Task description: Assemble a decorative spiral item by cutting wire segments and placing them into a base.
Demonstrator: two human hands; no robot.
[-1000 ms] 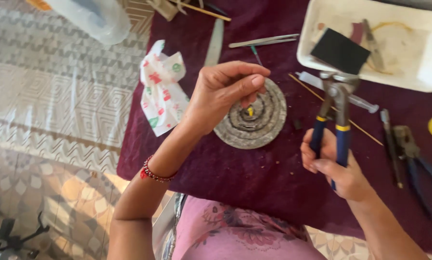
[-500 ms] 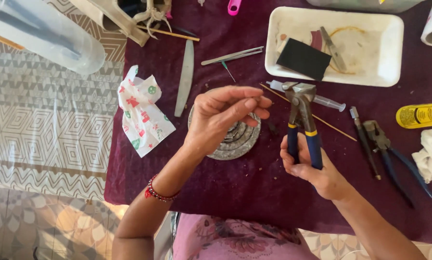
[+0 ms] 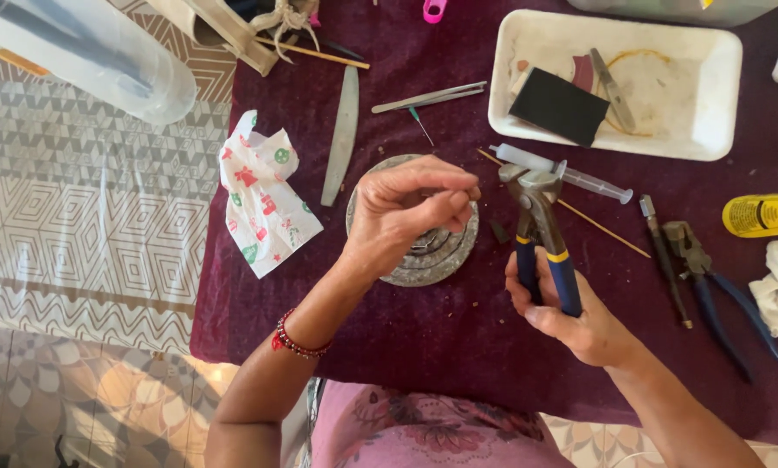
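A yellow tube-shaped bottle (image 3: 766,214) with dark print lies on its side at the right edge of the maroon cloth (image 3: 424,347), its long axis running left to right. Above it, a white rectangular tray (image 3: 718,95) holds a black square pad (image 3: 559,107). Left of the work, a crumpled white paper wrapper (image 3: 263,204) printed with red and green figures lies flat.

The right hand (image 3: 580,316) is wrapped around the blue handles of a pair of nippers (image 3: 541,234), fingers closed firmly on them. The tool stands nearly upright in view, long axis running away from the person, its metal head pointing toward the tray and almost touching a clear syringe (image 3: 562,171) lying across.

The left hand (image 3: 406,212) hovers over a round grey disc (image 3: 445,251) on the cloth, fingertips pinched together toward the nippers' head; whether something small sits between them, I cannot tell. A red bead bracelet (image 3: 298,342) circles that wrist.
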